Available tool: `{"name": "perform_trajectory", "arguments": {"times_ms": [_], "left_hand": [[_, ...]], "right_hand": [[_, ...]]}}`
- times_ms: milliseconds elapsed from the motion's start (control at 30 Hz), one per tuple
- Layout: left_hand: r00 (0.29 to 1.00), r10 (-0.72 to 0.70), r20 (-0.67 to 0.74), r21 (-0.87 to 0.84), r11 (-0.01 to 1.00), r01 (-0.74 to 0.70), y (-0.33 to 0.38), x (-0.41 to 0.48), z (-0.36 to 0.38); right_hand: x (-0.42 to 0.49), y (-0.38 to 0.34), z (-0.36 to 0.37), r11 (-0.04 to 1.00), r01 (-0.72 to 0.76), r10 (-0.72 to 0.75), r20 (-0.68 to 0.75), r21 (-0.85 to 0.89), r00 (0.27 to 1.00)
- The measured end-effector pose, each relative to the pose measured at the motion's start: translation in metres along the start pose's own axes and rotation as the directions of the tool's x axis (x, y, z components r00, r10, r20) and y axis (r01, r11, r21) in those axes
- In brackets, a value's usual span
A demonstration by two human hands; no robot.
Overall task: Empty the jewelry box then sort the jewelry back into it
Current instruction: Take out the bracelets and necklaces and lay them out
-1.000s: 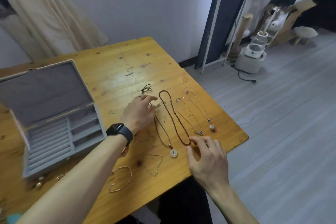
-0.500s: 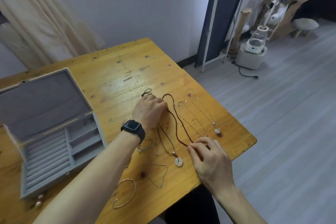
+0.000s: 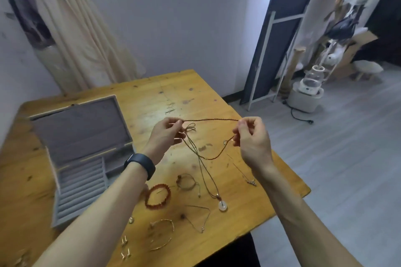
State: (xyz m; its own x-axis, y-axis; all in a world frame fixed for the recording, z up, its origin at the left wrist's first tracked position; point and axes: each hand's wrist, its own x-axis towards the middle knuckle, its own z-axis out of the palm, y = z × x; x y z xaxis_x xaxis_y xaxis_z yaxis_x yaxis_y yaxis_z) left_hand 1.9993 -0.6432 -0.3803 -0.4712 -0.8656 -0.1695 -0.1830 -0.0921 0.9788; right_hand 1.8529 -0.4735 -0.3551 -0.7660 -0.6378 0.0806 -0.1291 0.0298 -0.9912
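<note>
In the head view, a thin bead necklace (image 3: 211, 119) is pinched by the curled fingertips of the left hand (image 3: 165, 136) and right hand (image 3: 251, 141) and stretched above the table (image 3: 152, 97), likely to keep it untangled before it is put in the open jewelry box (image 3: 80, 128) at the left.

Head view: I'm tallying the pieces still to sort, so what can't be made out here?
- Ends of the beaded necklace: hidden inside the grip of the left hand and right hand.
- The small gold pieces by the bottom edge: too small and blurred to name.
- The thin chain: partly behind the right forearm.
- The jewelry box: near right corner behind the left forearm.
</note>
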Motion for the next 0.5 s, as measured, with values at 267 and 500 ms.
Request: {"name": "perform_trajectory", "arguments": {"times_ms": [267, 500], "left_hand": [[0.997, -0.059, 0.047, -0.199, 0.978, 0.067, 0.010, -0.050, -0.133], [0.948, 0.261, -0.181, 0.576, 0.810, -0.113, -0.001, -0.069, -0.199]], "right_hand": [[0.029, -0.042, 0.056, 0.743, 0.446, -0.263, 0.395, -0.499, 0.880], [0.035, -0.060, 0.128, 0.721, 0.546, -0.393, 0.397, -0.427, 0.829]]}}
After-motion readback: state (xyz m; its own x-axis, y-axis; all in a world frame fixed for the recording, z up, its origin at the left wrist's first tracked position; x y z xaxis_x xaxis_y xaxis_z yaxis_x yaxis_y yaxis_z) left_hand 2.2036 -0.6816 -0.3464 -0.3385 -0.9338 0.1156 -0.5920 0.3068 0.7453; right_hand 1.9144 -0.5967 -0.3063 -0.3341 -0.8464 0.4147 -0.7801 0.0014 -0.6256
